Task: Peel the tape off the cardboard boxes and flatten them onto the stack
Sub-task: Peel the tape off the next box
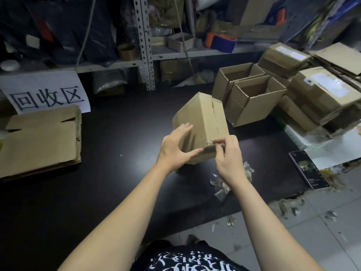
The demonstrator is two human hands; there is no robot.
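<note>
A small closed cardboard box (203, 122) is held tilted above the black mat in the middle of the view. My left hand (175, 147) grips its near left corner, fingers on one face and thumb along the lower edge. My right hand (227, 153) pinches a bit of clear tape (219, 144) at the box's near right edge. A stack of flattened boxes (41, 141) lies at the left on the mat. Crumpled peeled tape (224, 184) lies under my right forearm.
Two open empty boxes (252, 98) stand behind the held one, with several taped boxes (320, 94) piled at the right. A phone (308, 169) lies at the mat's right edge. A paper sign (46, 94) and metal shelving (145, 44) stand behind. Tape scraps litter the tiled floor (293, 210).
</note>
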